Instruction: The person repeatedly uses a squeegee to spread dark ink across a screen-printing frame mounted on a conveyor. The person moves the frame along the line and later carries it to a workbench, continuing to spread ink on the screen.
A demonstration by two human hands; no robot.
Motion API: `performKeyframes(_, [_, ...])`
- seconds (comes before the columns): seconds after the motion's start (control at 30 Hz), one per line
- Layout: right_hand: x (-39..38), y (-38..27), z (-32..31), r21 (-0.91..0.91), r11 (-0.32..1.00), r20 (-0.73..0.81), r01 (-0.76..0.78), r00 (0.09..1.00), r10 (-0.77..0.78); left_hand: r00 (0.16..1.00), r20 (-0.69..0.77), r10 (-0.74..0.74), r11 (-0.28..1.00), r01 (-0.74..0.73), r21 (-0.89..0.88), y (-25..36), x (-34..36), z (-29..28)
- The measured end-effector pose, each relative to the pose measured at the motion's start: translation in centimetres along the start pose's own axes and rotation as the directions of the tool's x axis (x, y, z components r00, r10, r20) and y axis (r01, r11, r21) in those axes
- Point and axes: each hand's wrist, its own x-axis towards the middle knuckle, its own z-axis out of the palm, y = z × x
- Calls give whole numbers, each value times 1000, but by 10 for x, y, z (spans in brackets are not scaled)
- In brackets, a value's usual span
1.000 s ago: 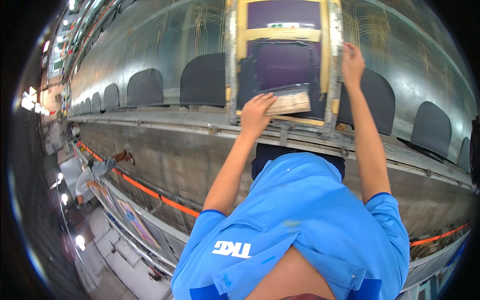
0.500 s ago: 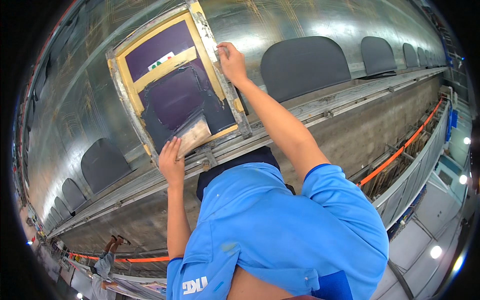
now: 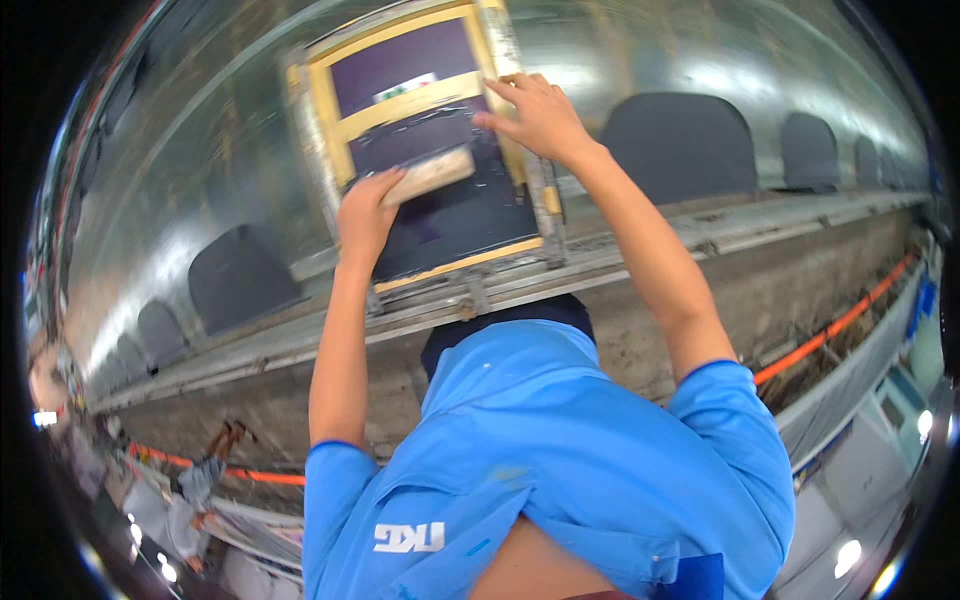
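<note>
My left hand (image 3: 368, 205) grips a pale wooden squeegee (image 3: 433, 175), held across a screen-printing frame (image 3: 551, 215). The mesh (image 3: 385, 58) is purple, with yellow tape strips round it and across it and dark ink smeared over its lower part. My right hand (image 3: 530, 120) is over the frame's upper right side, beyond the squeegee's right end, fingers apart and nothing visible in them.
A long metal table (image 3: 580, 40) carries a row of dark grey rounded pieces (image 3: 675, 150) either side of the frame. Its rail (image 3: 650, 250) runs along my front. An orange bar (image 3: 830, 325) runs behind me. A co-worker (image 3: 195, 500) appears at lower left.
My left hand has pushed the squeegee up the mesh, away from me. My right hand has left the side bar and moved inward over the screen. The view has swung with my head.
</note>
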Motion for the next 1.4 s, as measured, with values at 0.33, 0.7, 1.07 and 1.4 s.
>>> performKeyframes(0.33, [-55, -54, 49, -70, 993, 27, 98, 995, -96, 995, -19, -95, 994, 96, 54, 8, 1, 25])
performKeyframes(0.7, [-47, -60, 37, -23, 993, -31, 117, 993, -118, 998, -46, -32, 999, 33, 21, 8, 7, 7])
performKeyframes(1.07, [-95, -66, 40, 13, 999, 101, 51, 994, -52, 994, 7, -108, 992, 108, 69, 28, -34, 31])
performKeyframes(1.4, [-12, -41, 33, -79, 995, -2, 59, 998, -59, 992, -89, -84, 996, 85, 1, 6, 59, 11])
